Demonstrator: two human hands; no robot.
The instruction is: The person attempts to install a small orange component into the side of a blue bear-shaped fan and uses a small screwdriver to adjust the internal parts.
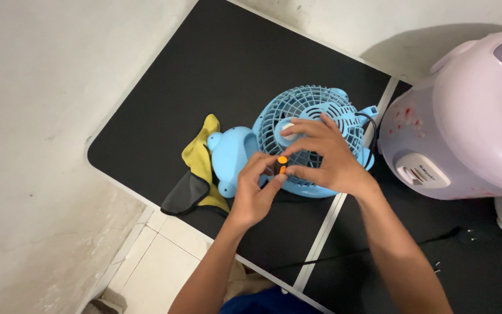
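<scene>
A small light-blue table fan (309,116) lies on its back on a black table (204,75), grille up. My left hand (255,195) pinches a small orange-and-black tool (281,164) at the fan's near edge. My right hand (323,157) rests over the grille, its fingers also touching the tool and the grille's white centre cap (288,128).
A yellow and grey cloth (195,174) lies left of the fan. A large pale-pink rice cooker (466,116) stands at the right. A black power cord with plug (454,235) runs across the near right. The table's metal edge (320,238) and a tiled floor (163,261) lie below.
</scene>
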